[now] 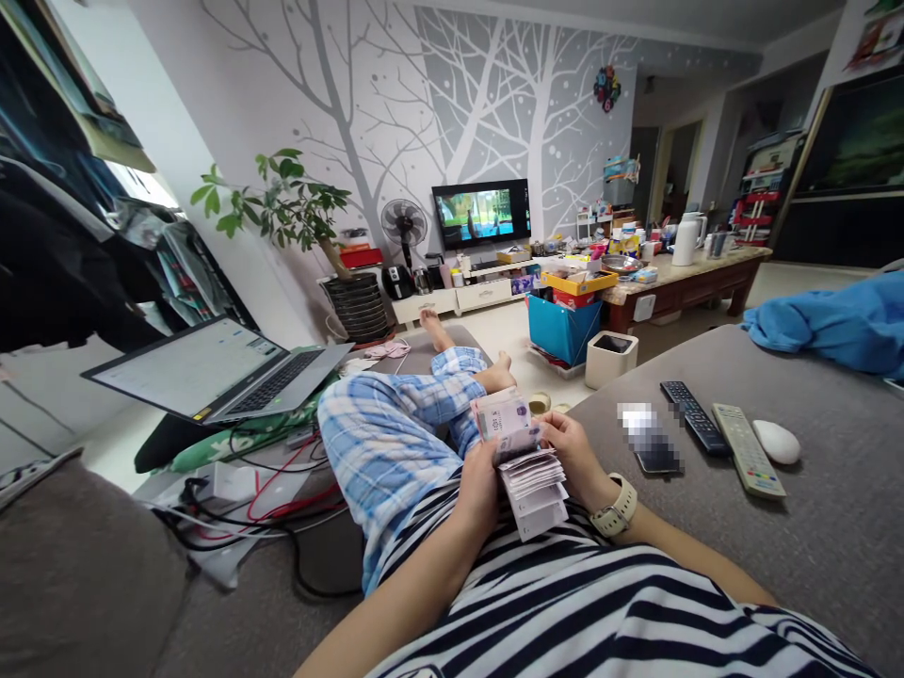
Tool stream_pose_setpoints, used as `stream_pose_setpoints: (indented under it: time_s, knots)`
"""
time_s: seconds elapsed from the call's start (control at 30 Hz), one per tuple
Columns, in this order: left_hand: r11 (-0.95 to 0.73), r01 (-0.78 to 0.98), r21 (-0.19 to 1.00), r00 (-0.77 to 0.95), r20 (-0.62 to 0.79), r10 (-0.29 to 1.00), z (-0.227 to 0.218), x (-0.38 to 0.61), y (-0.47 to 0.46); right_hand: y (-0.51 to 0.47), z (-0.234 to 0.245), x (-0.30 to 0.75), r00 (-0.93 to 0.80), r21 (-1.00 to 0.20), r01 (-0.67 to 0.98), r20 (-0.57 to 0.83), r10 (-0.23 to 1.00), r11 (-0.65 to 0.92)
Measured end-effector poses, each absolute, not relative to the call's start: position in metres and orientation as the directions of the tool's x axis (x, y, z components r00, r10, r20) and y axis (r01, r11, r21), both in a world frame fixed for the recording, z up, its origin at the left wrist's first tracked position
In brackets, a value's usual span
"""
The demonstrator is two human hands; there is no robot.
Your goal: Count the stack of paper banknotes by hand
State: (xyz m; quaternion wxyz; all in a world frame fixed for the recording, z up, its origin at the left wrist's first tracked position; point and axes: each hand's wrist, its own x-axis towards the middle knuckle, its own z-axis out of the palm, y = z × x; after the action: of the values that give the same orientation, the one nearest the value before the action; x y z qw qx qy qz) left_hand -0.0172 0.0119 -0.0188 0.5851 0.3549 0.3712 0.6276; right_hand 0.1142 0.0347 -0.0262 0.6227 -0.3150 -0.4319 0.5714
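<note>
Fingers of the left hand (480, 476) and right hand (573, 457) pinch what seem to be banknotes (528, 476) before the striped shirt (586, 607), both forearms (424, 574) angled inward. Grey sofa (833, 556) is beneath; a television (481, 215) stands beyond.

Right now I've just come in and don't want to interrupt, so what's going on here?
A person sits on a grey fabric sofa, handling a stack of pale pink-purple printed paper notes over the lap. The left hand has it in its grip, while the right hand touches the opposite edge. The lower notes spread toward the person's body. An open grey laptop stands on the left; a long black remote control lies on the right.
</note>
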Motion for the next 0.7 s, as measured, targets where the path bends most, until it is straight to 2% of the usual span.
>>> stream_pose_setpoints:
  time_s: [0.3,0.53,0.7]
  knots:
    - [0.021,-0.522,0.852,-0.044,-0.051,0.998,-0.016,-0.015,0.007,0.036,-0.029,0.113,0.035,-0.898,-0.356,0.265,0.964,0.260]
    - [-0.028,-0.467,0.884,-0.096,-0.019,0.995,-0.022,-0.018,0.014,0.031,-0.030,0.115,0.041,-0.904,-0.246,0.350,0.936,0.349]
    - [-0.051,-0.504,0.862,-0.126,-0.015,0.992,-0.029,-0.020,0.022,0.025,-0.028,0.115,0.049,-0.892,-0.214,0.397,0.917,0.398]
